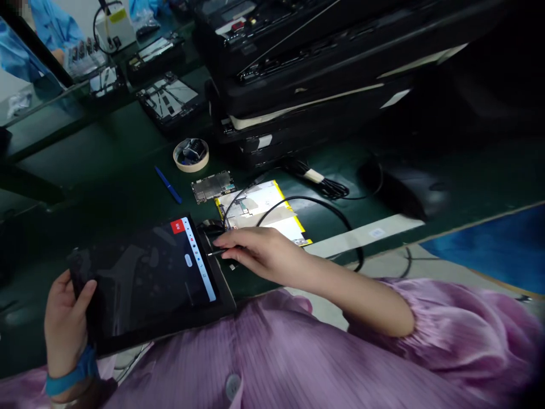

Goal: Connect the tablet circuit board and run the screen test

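Observation:
A black tablet (145, 278) with a lit screen, showing a red patch and a white strip along its right edge, rests at the near table edge against my lap. My left hand (68, 324), with a blue wrist strap, grips the tablet's left edge, thumb on the front. My right hand (259, 253) is closed in a pinch on a thin dark tool or cable end (217, 251) at the tablet's right edge. A black cable (315, 204) loops away behind that hand.
Beyond the tablet lie a bare circuit board (213, 186), a yellow-edged opened device (264, 213), a blue pen (168, 184) and a tape roll (191, 154). Stacked black trays (323, 74) fill the back. More opened devices (168, 96) sit far left, near a person in blue (51, 25).

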{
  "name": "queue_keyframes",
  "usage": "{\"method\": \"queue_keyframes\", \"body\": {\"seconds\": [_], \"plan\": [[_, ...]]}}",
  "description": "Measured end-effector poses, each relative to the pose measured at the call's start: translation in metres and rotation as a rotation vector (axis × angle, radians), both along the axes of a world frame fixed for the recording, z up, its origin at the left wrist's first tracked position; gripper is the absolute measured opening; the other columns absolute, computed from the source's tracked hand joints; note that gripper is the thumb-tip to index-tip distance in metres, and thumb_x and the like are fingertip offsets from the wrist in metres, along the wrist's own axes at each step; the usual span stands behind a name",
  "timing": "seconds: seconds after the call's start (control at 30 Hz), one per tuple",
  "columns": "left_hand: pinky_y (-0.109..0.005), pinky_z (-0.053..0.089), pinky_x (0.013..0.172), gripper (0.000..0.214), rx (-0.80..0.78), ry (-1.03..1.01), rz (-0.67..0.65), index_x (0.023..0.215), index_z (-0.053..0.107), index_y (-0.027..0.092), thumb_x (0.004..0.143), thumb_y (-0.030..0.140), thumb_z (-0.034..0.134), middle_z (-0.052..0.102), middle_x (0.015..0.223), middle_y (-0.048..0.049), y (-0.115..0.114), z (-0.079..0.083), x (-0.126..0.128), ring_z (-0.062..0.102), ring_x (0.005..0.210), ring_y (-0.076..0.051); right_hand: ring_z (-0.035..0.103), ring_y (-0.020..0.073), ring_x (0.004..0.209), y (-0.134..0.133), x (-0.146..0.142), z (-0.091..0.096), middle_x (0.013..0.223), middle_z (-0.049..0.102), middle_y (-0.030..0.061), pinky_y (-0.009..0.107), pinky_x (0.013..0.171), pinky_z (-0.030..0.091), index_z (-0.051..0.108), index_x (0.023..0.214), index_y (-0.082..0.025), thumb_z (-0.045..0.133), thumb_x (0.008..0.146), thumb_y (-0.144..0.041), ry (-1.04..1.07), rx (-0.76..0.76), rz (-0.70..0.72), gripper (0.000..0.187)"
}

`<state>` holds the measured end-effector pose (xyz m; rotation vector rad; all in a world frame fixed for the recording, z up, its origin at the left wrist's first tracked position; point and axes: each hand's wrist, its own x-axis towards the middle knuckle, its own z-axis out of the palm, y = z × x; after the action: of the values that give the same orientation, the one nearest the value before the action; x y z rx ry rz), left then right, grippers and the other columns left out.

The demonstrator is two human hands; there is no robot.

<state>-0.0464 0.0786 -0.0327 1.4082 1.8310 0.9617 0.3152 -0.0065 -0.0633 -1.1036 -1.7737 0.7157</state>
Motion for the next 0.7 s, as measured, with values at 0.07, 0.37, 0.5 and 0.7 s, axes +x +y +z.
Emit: {"method": "queue_keyframes", "body": {"seconds": [0.07, 0.37, 0.5, 0.7], "plan": [[-0.049, 0.038, 0.112, 0.069, -0.013, -0.029, 0.017, 0.118, 0.060, 0.026, 0.060, 0.055, 0.082, 0.073, 0.109, -0.0033, 0.000, 0.002, 0.001, 0.063, 0.114, -0.028, 0.065, 0.0178, 0.073, 0.000, 0.001, -0.003, 0.082, 0.069, 0.0090, 0.027, 0.064, 0.050, 0.065, 0.101, -0.011, 0.047, 0.102, -0.016, -0.189, 0.155, -0.069, 0.018], [-0.048, 0.040, 0.111, 0.068, -0.035, -0.099, 0.050, 0.114, 0.061, 0.027, 0.056, 0.050, 0.085, 0.073, 0.104, -0.0010, -0.003, 0.006, 0.010, 0.063, 0.114, -0.028, 0.058, 0.0185, 0.074, 0.003, 0.006, 0.001, 0.078, 0.069, 0.0063, 0.031, 0.066, 0.040, 0.069, 0.100, -0.011, 0.045, 0.103, -0.015, -0.515, 0.398, -0.172, 0.025], [-0.051, 0.036, 0.113, 0.067, -0.039, -0.114, 0.058, 0.113, 0.062, 0.027, 0.054, 0.050, 0.086, 0.072, 0.108, -0.0020, -0.004, 0.006, 0.013, 0.060, 0.119, -0.030, 0.058, 0.0177, 0.072, 0.002, 0.001, 0.002, 0.077, 0.069, 0.0052, 0.032, 0.065, 0.037, 0.070, 0.099, -0.012, 0.045, 0.103, -0.017, -0.532, 0.398, -0.210, 0.025], [-0.054, 0.037, 0.111, 0.069, -0.014, -0.127, 0.061, 0.110, 0.061, 0.027, 0.051, 0.052, 0.087, 0.071, 0.104, -0.0017, -0.004, 0.008, 0.015, 0.062, 0.113, -0.030, 0.056, 0.0172, 0.067, -0.002, -0.008, -0.002, 0.070, 0.065, 0.0047, 0.031, 0.064, 0.039, 0.069, 0.096, -0.013, 0.044, 0.103, -0.017, -0.526, 0.379, -0.252, 0.026]]}}
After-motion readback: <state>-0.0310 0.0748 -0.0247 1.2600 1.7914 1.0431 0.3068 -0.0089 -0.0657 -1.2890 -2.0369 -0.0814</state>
